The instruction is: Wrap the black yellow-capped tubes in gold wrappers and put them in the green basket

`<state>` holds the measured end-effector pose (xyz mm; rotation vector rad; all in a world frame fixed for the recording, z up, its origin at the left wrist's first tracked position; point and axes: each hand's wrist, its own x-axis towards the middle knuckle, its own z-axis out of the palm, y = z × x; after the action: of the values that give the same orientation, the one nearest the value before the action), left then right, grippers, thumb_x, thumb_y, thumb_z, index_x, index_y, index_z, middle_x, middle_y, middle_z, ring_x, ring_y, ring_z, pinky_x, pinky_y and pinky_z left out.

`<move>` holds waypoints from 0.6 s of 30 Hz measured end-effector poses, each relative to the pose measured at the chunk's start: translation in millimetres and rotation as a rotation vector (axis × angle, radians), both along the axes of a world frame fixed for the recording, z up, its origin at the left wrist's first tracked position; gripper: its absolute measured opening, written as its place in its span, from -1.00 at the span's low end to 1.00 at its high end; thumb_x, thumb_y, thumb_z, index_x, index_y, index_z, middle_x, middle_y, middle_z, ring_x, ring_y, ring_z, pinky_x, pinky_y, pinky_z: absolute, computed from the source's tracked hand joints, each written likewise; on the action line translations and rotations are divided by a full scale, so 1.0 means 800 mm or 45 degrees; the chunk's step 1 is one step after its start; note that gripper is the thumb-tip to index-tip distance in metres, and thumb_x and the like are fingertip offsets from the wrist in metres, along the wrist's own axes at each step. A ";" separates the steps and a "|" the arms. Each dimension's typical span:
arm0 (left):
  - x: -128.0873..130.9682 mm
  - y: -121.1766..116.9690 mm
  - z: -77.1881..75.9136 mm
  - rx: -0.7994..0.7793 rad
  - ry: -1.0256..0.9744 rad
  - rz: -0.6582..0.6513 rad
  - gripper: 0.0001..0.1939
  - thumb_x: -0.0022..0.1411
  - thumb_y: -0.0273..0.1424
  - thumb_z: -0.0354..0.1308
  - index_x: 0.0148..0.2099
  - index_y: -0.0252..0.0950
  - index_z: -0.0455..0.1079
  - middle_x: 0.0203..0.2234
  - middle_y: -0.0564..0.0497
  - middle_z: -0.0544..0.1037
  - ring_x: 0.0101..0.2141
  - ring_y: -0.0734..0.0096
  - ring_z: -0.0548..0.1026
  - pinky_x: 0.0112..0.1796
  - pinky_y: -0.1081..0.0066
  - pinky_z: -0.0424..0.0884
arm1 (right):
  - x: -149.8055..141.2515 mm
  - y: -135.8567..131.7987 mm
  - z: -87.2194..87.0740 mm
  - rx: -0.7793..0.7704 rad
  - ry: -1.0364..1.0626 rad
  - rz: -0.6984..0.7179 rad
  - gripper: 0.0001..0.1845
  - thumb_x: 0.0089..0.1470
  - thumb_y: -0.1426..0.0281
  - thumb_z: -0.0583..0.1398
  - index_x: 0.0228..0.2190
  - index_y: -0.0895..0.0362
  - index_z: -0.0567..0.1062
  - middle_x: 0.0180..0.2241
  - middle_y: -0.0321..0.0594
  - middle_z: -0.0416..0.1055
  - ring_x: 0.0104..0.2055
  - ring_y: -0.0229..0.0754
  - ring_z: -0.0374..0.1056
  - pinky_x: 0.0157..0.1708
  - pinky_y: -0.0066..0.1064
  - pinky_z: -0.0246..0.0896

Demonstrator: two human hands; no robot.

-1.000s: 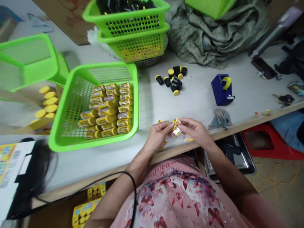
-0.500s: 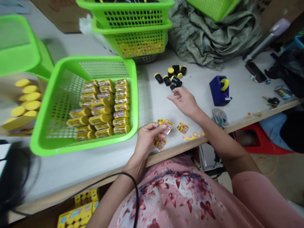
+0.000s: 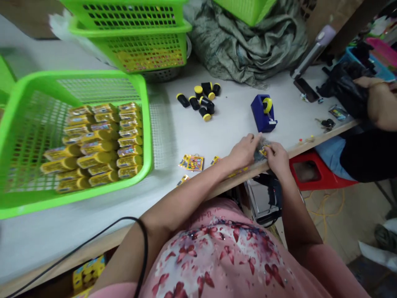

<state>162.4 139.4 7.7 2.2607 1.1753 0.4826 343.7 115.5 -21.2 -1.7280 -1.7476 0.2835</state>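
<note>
My left hand (image 3: 243,152) is closed on the edge of a crumpled clear plastic bag (image 3: 259,156) near the table's front edge. Beside it, my right hand (image 3: 279,159) pinches a small yellow printed piece (image 3: 264,151) at the bag; what lies inside the bag is hard to see. To the left lie yellow printed cards (image 3: 192,162), with another card (image 3: 182,179) closer to the edge, and my left forearm partly covers that area. Farther back sits a loose group of black tubes with yellow caps (image 3: 201,101).
A blue tape dispenser (image 3: 262,116) stands just behind my hands. A green basket (image 3: 147,136) at left holds rows of yellow wrapped tubes. Stacked green baskets (image 3: 133,33) and a grey woven sack (image 3: 238,45) fill the back. At right are a phone (image 3: 306,90) and another person's arm (image 3: 381,105).
Both hands have moved right to the plastic bag, the left leaving the cards and the right leaving the black tubes. The view has shifted right.
</note>
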 end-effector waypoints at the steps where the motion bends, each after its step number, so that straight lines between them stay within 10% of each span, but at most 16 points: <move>1: 0.005 0.008 -0.003 0.019 0.075 -0.031 -0.43 0.19 -0.64 -0.01 0.26 -0.39 0.22 0.08 -0.25 0.43 -0.02 0.19 0.45 -0.08 0.29 0.37 | -0.003 0.000 -0.001 0.026 0.052 0.075 -0.80 0.11 0.33 0.14 -0.49 0.09 0.51 -0.28 -0.04 0.53 -0.14 0.00 0.44 -0.03 -0.04 0.34; 11: -0.030 0.016 0.013 -0.012 0.321 0.055 -0.70 0.33 -0.29 0.07 -0.17 -0.42 0.51 -0.28 -0.26 0.62 -0.19 0.09 0.57 -0.18 0.26 0.41 | -0.036 0.006 0.008 0.287 0.154 0.217 -0.79 0.19 0.30 0.13 -0.38 0.09 0.54 -0.25 -0.11 0.54 -0.16 -0.09 0.45 -0.06 -0.16 0.36; 15: -0.068 -0.004 0.022 -0.015 -0.111 0.091 -0.47 0.11 -0.35 0.32 0.12 -0.40 0.39 0.05 -0.30 0.50 0.04 0.07 0.46 0.00 0.21 0.38 | -0.048 -0.002 0.033 0.344 0.081 0.119 -0.80 0.18 0.31 0.16 -0.36 0.09 0.57 -0.21 -0.07 0.52 -0.10 -0.04 0.41 0.00 -0.10 0.31; 18: -0.106 -0.032 0.030 -0.371 -0.587 0.146 -0.43 0.11 -0.34 0.30 0.18 -0.28 0.37 0.13 -0.21 0.47 -0.05 0.21 0.52 -0.14 0.31 0.47 | -0.079 -0.015 0.055 0.159 0.261 0.418 -0.83 0.19 0.32 0.18 -0.31 0.04 0.59 -0.29 -0.18 0.53 -0.19 -0.12 0.43 -0.09 -0.21 0.34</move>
<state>77.3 113.7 31.6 1.7213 1.0563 0.7742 280.5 103.3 23.1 -1.2731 -1.8482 0.4657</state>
